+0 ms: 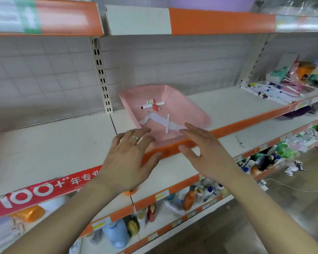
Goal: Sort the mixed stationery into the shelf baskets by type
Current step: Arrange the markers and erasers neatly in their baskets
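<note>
Pink basket point(189, 109): near rim hidden behind left hand point(128, 158) and right hand point(207, 153).
Small red-and-white boxes point(153, 105) inside it: print too small to read.
Stationery pile point(290, 83), far right of shelf point(228, 105): blurred, cut off by frame edge, single items mostly indistinct.
Thin object point(239, 141) on lower shelf point(218, 151): too small to identify.
Red banner point(44, 189): lettering cut off at left, partly covered by left forearm point(66, 213).
</note>
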`<state>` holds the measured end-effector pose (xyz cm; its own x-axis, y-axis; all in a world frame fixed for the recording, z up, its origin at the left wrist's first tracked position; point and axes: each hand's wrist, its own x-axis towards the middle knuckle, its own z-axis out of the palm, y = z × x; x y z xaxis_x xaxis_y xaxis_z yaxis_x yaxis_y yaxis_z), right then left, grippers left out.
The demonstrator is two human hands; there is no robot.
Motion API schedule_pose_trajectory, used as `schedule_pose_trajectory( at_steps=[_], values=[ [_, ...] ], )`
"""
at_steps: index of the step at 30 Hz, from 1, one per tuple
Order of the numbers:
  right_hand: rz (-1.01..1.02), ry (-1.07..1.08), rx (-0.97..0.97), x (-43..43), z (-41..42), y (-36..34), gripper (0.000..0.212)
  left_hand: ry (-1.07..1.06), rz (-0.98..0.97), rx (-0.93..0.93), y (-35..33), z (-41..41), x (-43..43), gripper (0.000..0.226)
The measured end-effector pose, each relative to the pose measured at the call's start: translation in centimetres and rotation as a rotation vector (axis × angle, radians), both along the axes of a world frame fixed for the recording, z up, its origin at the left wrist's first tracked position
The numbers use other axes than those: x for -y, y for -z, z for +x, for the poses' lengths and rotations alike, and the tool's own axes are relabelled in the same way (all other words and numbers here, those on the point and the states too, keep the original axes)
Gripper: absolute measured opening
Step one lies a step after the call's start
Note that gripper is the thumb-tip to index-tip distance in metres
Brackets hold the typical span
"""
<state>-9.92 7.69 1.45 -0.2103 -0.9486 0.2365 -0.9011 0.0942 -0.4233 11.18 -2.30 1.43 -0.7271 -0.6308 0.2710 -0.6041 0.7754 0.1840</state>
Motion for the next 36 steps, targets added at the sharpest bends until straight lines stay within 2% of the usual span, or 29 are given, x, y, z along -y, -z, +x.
schedule_pose_trajectory(
  at_steps=[7, 11, 19, 22, 24, 26, 30, 33, 36],
  values=[
    [0.026, -0.013, -0.08, 6.8, -3.7, -2.6, 0.047, 0.014, 0.011, -0.102, -0.7, -2.8, 6.8, 0.052],
    [0.078, -0.052, -0.145, 9.9, -5.2, -2.7, 0.048, 0.011, 0.018, -0.079, -0.3, -4.0, 9.8, 0.047],
    [0.338, -0.231, -0.265, 17.3, -8.3, -1.0, 0.051, -0.028, 0.011, -0.04, 0.0, -6.7, 14.7, 0.046],
    [0.477, -0.313, -0.289, 20.6, -9.5, 0.3, 0.049, -0.061, 0.005, 0.039, 0.0, -8.4, 16.2, 0.046],
    [0.586, -0.385, -0.357, 22.5, -10.2, 1.3, 0.05, -0.09, 0.015, 0.091, -0.1, -9.7, 17.2, 0.047],
    [0.615, -0.474, -0.445, 24.0, -11.0, 2.3, 0.04, -0.111, 0.076, 0.128, -0.3, -11.0, 18.4, 0.048],
    [0.521, -0.576, -0.54, 26.7, -12.6, 2.8, 0.008, -0.18, 0.161, 0.161, -0.5, -13.6, 21.9, 0.049],
    [0.336, -0.48, -0.402, 28.7, -13.6, 2.3, 0.018, -0.226, 0.21, 0.197, -0.2, -15.7, 24.2, 0.055],
    [0.19, -0.345, -0.261, 30.4, -14.0, 2.2, 0.016, -0.243, 0.255, 0.279, 0.6, -18.3, 25.8, 0.065]
  ],
)
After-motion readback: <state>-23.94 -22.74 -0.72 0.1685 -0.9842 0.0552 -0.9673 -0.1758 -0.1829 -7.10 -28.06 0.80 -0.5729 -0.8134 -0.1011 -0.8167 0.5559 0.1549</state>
